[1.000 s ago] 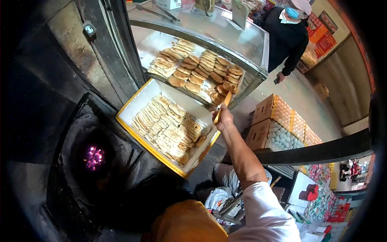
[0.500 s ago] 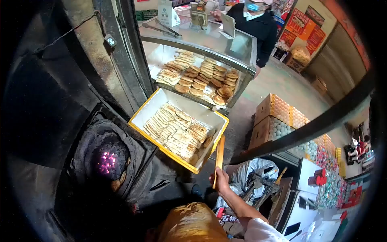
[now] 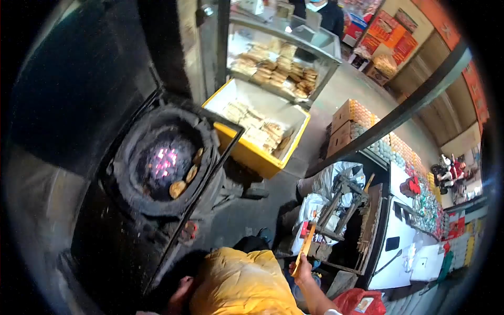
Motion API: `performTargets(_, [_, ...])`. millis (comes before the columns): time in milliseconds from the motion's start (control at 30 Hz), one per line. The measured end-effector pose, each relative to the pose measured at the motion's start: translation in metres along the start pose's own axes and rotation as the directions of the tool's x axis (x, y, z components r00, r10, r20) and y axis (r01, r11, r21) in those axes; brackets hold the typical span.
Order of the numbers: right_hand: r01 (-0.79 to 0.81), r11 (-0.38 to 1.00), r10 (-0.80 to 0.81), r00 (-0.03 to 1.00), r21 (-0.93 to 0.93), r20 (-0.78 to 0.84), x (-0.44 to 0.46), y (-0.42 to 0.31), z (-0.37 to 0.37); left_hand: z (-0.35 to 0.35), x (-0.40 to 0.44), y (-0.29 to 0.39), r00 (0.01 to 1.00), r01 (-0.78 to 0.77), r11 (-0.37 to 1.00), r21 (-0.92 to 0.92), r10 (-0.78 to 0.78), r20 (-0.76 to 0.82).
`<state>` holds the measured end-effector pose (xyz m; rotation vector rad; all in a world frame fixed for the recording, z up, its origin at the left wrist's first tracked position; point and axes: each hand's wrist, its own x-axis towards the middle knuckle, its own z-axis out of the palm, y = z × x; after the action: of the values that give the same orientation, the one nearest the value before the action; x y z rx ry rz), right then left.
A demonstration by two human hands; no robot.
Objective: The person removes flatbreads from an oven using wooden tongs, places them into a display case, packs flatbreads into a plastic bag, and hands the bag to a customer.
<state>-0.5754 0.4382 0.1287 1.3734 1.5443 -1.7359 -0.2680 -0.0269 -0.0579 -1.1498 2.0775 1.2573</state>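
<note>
My right hand (image 3: 301, 269) is closed around a flat wooden stick (image 3: 305, 244), which points up and away in front of the bags at right. Low beside the yellow apron (image 3: 239, 283), my left hand (image 3: 182, 287) is blurred and in shadow, so its fingers cannot be made out. To the left is a round oven (image 3: 122, 173) with glowing coals (image 3: 164, 161) at its bottom. Several browned flatbreads (image 3: 177, 189) cling to its inner right side. Beyond it stands a yellow-edged white box (image 3: 296, 139) holding many pale flatbreads (image 3: 252, 123).
A glass display case (image 3: 323, 79) with stacked flatbreads stands behind the box, and a person (image 3: 331, 18) is beyond it. A slanted dark metal bar (image 3: 391, 118) crosses the right side. Egg trays (image 3: 375, 134), bags (image 3: 341, 173) and a wooden frame (image 3: 336, 207) are at right.
The view has swung left and down, bringing the oven and its flatbreads into fuller sight. My right hand has drawn back from the box with the wooden stick. My left hand has come into view.
</note>
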Motion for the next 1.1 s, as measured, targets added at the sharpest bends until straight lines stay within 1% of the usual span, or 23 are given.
performTargets(100, [-0.028, 0.999, 0.029, 0.999, -0.026, 0.024, -0.025, 0.016, -0.023, 0.000, -0.039, -0.013, 0.997, 0.071, 0.997, -0.016, -0.071, 0.003])
performTargets(200, [0.013, 0.994, -0.008, 0.999, -0.113, 0.045, -0.024, 0.010, -0.030, 0.002, -0.076, 0.012, 0.990, 0.137, 0.989, -0.052, -0.138, -0.006])
performTargets(267, [0.030, 0.981, -0.012, 0.995, -0.190, 0.094, -0.019, 0.006, -0.041, 0.008, -0.094, 0.037, 0.988, 0.151, 0.986, -0.070, -0.153, -0.014])
performTargets(333, [0.032, 0.980, -0.001, 0.988, -0.194, 0.157, -0.026, 0.002, -0.042, 0.022, -0.107, 0.052, 0.988, 0.149, 0.985, -0.087, -0.151, -0.025])
performTargets(367, [0.113, 0.959, -0.055, 0.973, -0.259, 0.222, -0.030, 0.001, -0.043, 0.030, -0.110, 0.056, 0.989, 0.142, 0.985, -0.102, -0.146, -0.029])
performTargets(400, [0.195, 0.930, -0.102, 0.952, -0.312, 0.290, -0.030, 0.002, -0.044, 0.046, -0.108, 0.041, 0.994, 0.105, 0.989, -0.104, -0.109, -0.030])
performTargets(433, [0.218, 0.899, -0.099, 0.947, -0.380, 0.307, -0.022, 0.006, -0.049, 0.064, -0.104, 0.023, 0.997, 0.068, 0.992, -0.106, -0.072, -0.031])
performTargets(467, [0.252, 0.880, -0.120, 0.938, -0.403, 0.324, -0.035, 0.004, -0.040, 0.076, -0.106, 0.004, 0.999, -0.025, 0.994, -0.110, 0.021, -0.034])
performTargets(567, [0.226, 0.873, -0.065, 0.932, -0.432, 0.356, -0.031, 0.008, -0.034, 0.080, -0.122, -0.025, 0.999, 0.002, 0.996, -0.090, -0.006, -0.041])
performTargets(600, [0.207, 0.881, -0.042, 0.930, -0.426, 0.365, -0.028, 0.011, -0.030, 0.124, -0.099, -0.102, 0.969, -0.155, 0.987, -0.039, 0.144, -0.202])
performTargets(667, [0.203, 0.873, -0.018, 0.921, -0.442, 0.388, -0.031, 0.013, -0.020, 0.100, -0.130, -0.084, 0.995, -0.006, 0.984, -0.181, -0.011, -0.095])
performTargets(700, [0.222, 0.866, -0.016, 0.908, -0.448, 0.418, -0.024, 0.019, -0.018, 0.093, -0.144, -0.081, 0.972, -0.084, 0.992, -0.099, 0.060, -0.226])
performTargets(733, [0.239, 0.858, -0.016, 0.897, -0.454, 0.443, -0.017, 0.025, -0.017, 0.085, -0.157, -0.076, 0.973, -0.093, 0.992, -0.090, 0.071, -0.219])
performTargets(767, [0.274, 0.850, -0.036, 0.883, -0.450, 0.468, -0.033, 0.019, -0.008, 0.079, -0.170, -0.071, 0.976, 0.075, 0.974, -0.212, -0.116, -0.186])
performTargets(800, [0.284, 0.849, -0.030, 0.868, -0.446, 0.496, -0.036, 0.018, -0.004, 0.092, -0.158, -0.105, 0.978, 0.096, 0.974, -0.203, -0.131, -0.165])
performTargets(833, [0.349, 0.815, -0.081, 0.859, -0.462, 0.506, -0.042, 0.017, 0.003, 0.105, -0.148, -0.136, 0.979, 0.116, 0.974, -0.193, -0.145, -0.144])
performTargets(867, [0.412, 0.774, -0.127, 0.845, -0.481, 0.520, -0.047, 0.017, 0.007, 0.111, -0.154, -0.134, 0.977, 0.121, 0.971, -0.204, -0.153, -0.147])
performTargets(900, [0.456, 0.766, -0.123, 0.796, -0.453, 0.593, -0.039, 0.019, 0.011, 0.110, -0.164, -0.118, 0.954, 0.207, 0.910, -0.358, -0.270, -0.134])
performTargets(933, [0.458, 0.759, -0.113, 0.792, -0.462, 0.600, -0.033, 0.020, 0.012, 0.105, -0.176, -0.103, 0.919, 0.283, 0.818, -0.501, -0.381, -0.102])
performTargets(967, [0.569, 0.682, -0.158, 0.728, -0.460, 0.667, -0.050, 0.010, 0.025, 0.083, -0.198, -0.064, 0.957, 0.262, 0.900, -0.347, -0.290, -0.030])
performTargets(1000, [0.670, 0.595, -0.193, 0.656, -0.445, 0.730, -0.067, -0.003, 0.039, 0.080, -0.205, -0.053, 0.964, 0.246, 0.923, -0.295, -0.266, -0.026])
performTargets(1033, [0.730, 0.469, -0.200, 0.636, -0.497, 0.745, -0.081, -0.016, 0.055, 0.085, -0.206, -0.051, 0.967, 0.231, 0.927, -0.296, -0.253, -0.037])
performTargets(1100, [0.893, 0.207, -0.292, 0.447, -0.400, 0.846, -0.086, -0.036, 0.087, 0.094, -0.201, -0.053, 0.967, 0.218, 0.922, -0.319, -0.248, -0.055])
